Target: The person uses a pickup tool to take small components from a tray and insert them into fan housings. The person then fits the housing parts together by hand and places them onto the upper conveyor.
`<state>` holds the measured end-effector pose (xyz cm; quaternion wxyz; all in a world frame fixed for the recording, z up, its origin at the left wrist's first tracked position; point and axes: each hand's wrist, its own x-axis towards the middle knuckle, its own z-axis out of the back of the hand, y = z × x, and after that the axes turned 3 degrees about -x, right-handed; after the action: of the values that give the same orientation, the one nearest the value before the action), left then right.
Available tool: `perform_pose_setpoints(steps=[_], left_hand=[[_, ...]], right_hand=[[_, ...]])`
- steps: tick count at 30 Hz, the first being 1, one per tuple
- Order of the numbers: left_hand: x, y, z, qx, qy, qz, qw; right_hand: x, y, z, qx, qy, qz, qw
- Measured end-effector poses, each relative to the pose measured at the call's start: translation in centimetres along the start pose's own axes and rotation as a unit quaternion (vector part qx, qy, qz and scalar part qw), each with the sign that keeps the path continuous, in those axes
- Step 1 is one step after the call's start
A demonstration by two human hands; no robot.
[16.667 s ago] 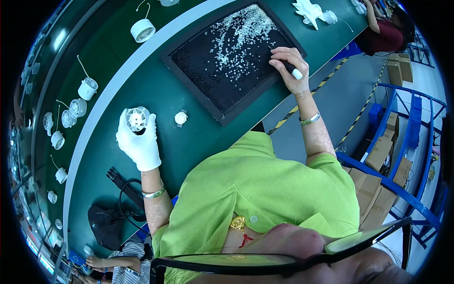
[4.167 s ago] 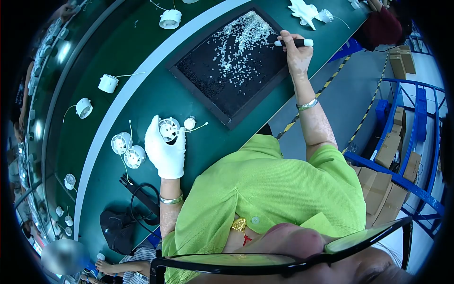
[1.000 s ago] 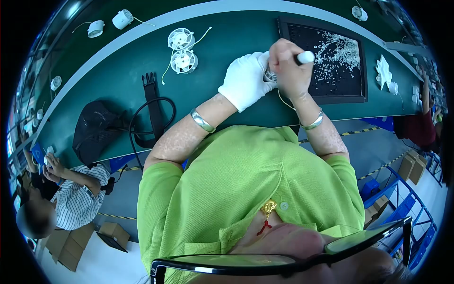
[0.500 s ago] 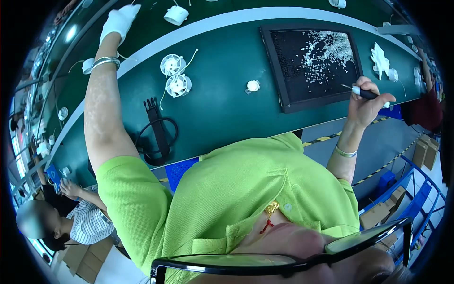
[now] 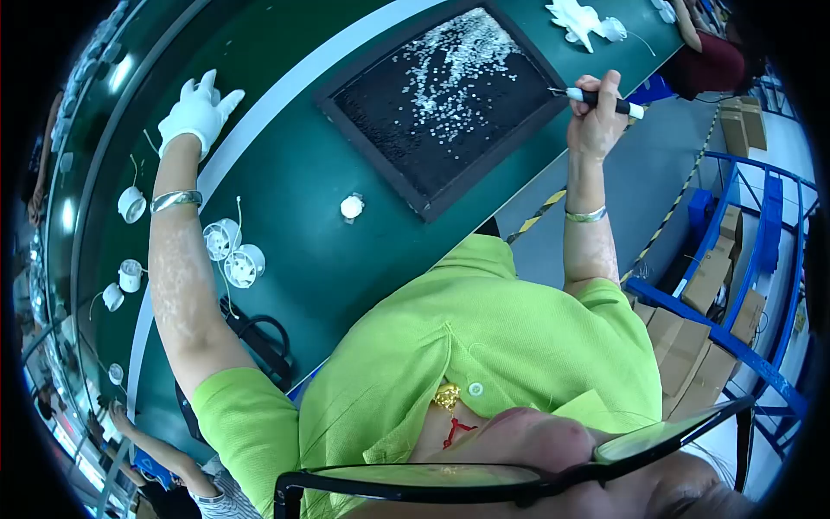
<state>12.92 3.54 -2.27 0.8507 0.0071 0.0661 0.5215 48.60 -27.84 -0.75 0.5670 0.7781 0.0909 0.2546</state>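
My left hand (image 5: pixel 195 116), in a white glove, reaches over the green belt beyond the pale strip, fingers spread. Part of a thin white wire shows beside it. My bare right hand (image 5: pixel 596 114) grips a black and white pen-like tool (image 5: pixel 605 104) whose thin metal tip points left, over the edge of the black tray (image 5: pixel 421 208). Small clear pieces (image 5: pixel 458 69) lie scattered in that tray. Two white fan units (image 5: pixel 245 265) with wires sit together on the green table, nearer me than my left hand. A small round white part (image 5: pixel 352 207) rests left of the tray.
White cylindrical parts (image 5: pixel 131 204) with wires stand on the belt at the left. A black strap and cable (image 5: pixel 264 337) lie near my left arm. A white glove (image 5: pixel 575 21) is beyond the tray. Another person's arm (image 5: pixel 164 451) shows at lower left; blue shelving (image 5: pixel 752 259) holds boxes at right.
One second ago my hands were together around a white part; now they are far apart. Since half a second ago, my left hand's fingers have spread, and the view has turned.
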Motion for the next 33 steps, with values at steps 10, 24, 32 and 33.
perform_pose_setpoints(steps=[10,24,32,33], left_hand=[[-3.1,-4.4,5.4,-0.023,-0.113,0.054,0.992],[-17.8,-11.0,-3.0,-0.300,-0.190,0.038,0.934],[-18.1,-10.8,-3.8,-0.327,-0.207,0.047,0.921],[-18.0,-10.7,-4.0,-0.332,-0.211,0.037,0.919]], right_hand=[[1.6,-2.3,-1.4,-0.249,0.048,-0.020,0.967],[2.0,-3.4,-1.9,-0.276,0.073,-0.030,0.958],[1.5,-4.4,-2.3,-0.296,0.077,0.050,0.951],[1.3,-4.0,-2.4,-0.264,0.069,0.035,0.962]])
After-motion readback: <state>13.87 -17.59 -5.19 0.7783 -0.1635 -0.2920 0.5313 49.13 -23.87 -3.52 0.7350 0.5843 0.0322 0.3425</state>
